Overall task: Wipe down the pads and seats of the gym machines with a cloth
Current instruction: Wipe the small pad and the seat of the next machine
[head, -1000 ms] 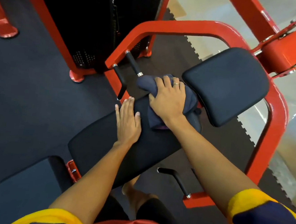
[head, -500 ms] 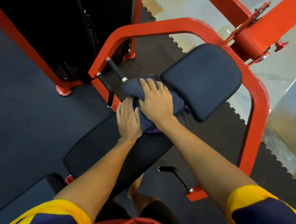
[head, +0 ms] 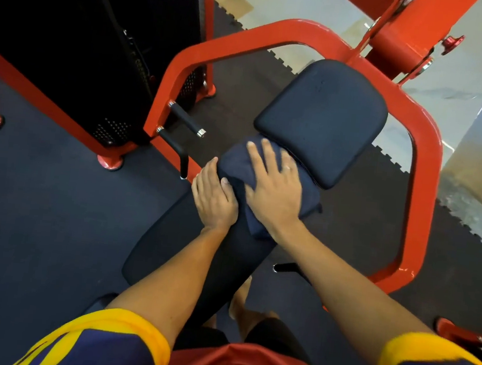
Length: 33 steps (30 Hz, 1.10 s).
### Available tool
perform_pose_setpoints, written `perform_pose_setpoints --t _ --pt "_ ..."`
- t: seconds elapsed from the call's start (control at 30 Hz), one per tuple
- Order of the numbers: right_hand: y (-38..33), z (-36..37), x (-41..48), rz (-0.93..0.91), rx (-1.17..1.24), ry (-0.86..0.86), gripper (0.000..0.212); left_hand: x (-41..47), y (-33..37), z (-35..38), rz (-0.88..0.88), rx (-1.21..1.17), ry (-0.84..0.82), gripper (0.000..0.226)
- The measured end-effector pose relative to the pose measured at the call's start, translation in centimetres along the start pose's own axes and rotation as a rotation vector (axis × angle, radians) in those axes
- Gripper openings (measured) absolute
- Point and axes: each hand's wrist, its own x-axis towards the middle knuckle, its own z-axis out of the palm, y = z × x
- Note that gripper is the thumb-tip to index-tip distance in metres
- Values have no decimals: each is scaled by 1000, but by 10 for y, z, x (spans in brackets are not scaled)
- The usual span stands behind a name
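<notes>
A long black back pad (head: 180, 253) of a red gym machine slopes from bottom left up toward a black seat pad (head: 325, 117). A dark blue cloth (head: 307, 188) lies bunched on the upper end of the long pad, against the seat pad's near edge. My right hand (head: 274, 188) presses flat on the cloth with fingers spread. Just left of the cloth, my left hand (head: 213, 194) rests flat on the pad, its thumb touching the cloth.
A red tubular frame (head: 423, 176) loops around the seat pad. Two black handles (head: 187, 118) stick out of the frame on the left. A black weight-stack housing (head: 99, 51) stands at upper left. A black lever (head: 290, 268) sits under my right forearm.
My right hand has slid the cloth along the pad's top end toward the seat pad, its fingers now spread flat. My left hand moved up beside the cloth.
</notes>
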Motion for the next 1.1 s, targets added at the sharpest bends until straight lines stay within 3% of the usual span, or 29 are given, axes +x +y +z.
perform_pose_setpoints --t 0.13,0.5,0.77,0.97,1.1 --pt "-13 -4 32 -26 -5 -75 77 0 -2 2 -24 9 3 51" --pt "23 5 -52 257 82 90 80 -1 0 1 5 2 -29 50" --pt "5 7 -9 78 -4 49 76 1 0 0 -2 4 -33 52" --pt "4 30 -79 325 119 218 71 1 0 1 3 10 -38 50" --pt "-22 59 -120 434 369 253 74 1 -1 2 -11 16 -41 51"
